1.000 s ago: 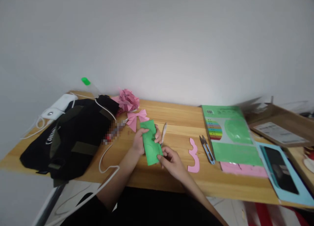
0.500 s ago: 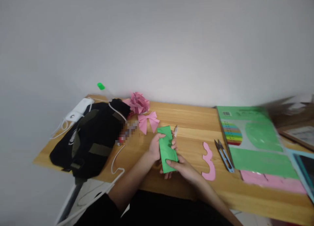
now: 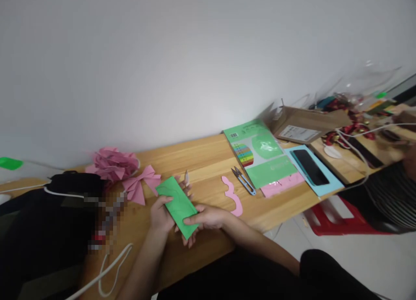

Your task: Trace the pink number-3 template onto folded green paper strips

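Observation:
Both hands hold a folded piece of green paper (image 3: 177,204) with a curved pencil-like line drawn on it. My left hand (image 3: 161,215) grips its left edge, thumb on top and fingers beneath. At the lower right corner, my right hand (image 3: 208,217) pinches the paper with its thumb on top. Just behind the paper a pen or pencil tip (image 3: 186,177) shows near the fingers; which hand has it, I cannot tell. To the right lies a wavy pink paper cutout (image 3: 232,197). Blue-handled thread snips (image 3: 244,181) rest beyond it.
A pink paper bow (image 3: 142,185) and a heap of folded pink paper (image 3: 112,163) lie left. A black bag (image 3: 48,230) and white cable (image 3: 110,269) are nearer. Rightward are a green paper pack (image 3: 260,150), a phone (image 3: 310,166), a cardboard box (image 3: 305,122) and another person's striped sleeve (image 3: 393,200).
My view has turned to the right, bringing the phone, the box and another person into sight. The green paper stays in both hands, now more tilted in the picture.

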The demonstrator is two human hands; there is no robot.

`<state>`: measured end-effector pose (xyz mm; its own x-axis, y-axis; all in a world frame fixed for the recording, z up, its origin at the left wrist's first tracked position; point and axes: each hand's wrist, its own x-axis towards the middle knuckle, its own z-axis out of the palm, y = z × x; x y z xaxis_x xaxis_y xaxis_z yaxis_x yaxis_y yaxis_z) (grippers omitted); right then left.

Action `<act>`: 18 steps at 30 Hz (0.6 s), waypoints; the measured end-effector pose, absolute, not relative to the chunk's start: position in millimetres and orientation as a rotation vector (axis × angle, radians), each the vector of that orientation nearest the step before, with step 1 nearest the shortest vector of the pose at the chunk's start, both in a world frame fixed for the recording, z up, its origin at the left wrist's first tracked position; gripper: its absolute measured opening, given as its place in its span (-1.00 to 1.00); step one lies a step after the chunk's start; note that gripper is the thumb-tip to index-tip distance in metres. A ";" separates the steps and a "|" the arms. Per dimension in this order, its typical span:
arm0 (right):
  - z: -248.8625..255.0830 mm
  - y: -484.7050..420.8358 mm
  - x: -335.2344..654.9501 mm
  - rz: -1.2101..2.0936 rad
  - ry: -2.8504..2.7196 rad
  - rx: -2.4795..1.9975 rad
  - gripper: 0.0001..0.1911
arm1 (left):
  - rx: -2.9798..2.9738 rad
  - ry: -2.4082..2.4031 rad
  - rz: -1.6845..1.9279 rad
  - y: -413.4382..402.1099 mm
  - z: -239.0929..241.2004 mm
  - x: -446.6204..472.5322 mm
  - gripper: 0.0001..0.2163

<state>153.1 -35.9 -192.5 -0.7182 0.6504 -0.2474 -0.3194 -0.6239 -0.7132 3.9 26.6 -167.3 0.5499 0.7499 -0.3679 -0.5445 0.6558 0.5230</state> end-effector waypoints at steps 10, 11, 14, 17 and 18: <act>-196.8 -45.3 147.0 2.231 -1.021 -0.690 -0.40 | 0.457 0.667 0.710 25.7 -152.7 -0.5 -0.65; -196.7 -46.5 147.1 2.227 -1.039 -0.692 -0.40 | 0.458 0.664 0.695 23.8 -149.1 -1.0 -0.72; -195.9 -48.2 147.7 2.213 -1.084 -0.702 -0.39 | 0.460 0.648 0.697 18.1 -140.1 0.5 -0.86; -194.9 -47.6 146.2 2.190 -1.100 -0.730 -0.38 | 0.462 0.632 0.740 15.0 -134.7 5.1 -0.85; -194.0 -47.3 145.4 2.184 -1.097 -0.740 -0.36 | 0.462 0.632 0.756 14.7 -133.3 6.8 -0.86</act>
<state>145.4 -47.3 -194.0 -0.6779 0.7028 -0.2156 -0.2468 -0.4938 -0.8338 6.8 14.7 -133.3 0.5608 0.7475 -0.3560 -0.4832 0.6446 0.5924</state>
